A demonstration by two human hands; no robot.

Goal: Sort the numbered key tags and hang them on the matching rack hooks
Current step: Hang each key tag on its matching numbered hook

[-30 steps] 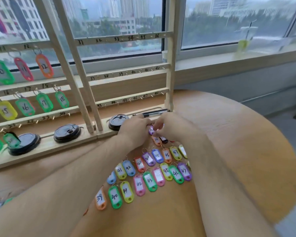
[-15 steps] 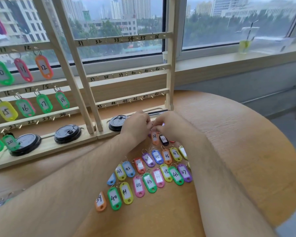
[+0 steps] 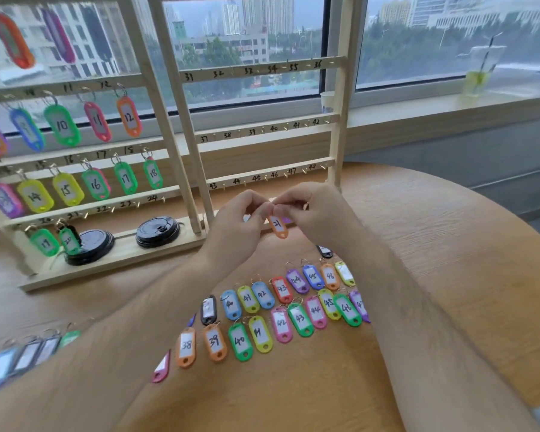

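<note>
Left grip (image 3: 247, 219), right grip (image 3: 312, 210) pinch tag (image 3: 277, 226).

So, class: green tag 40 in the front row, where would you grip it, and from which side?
Probably its near rounded end, coming from the person's side: green tag 40 lies flat, orange tag 39 and yellow tag 41 crowd its long edges, the back row crowds its ring.
</note>
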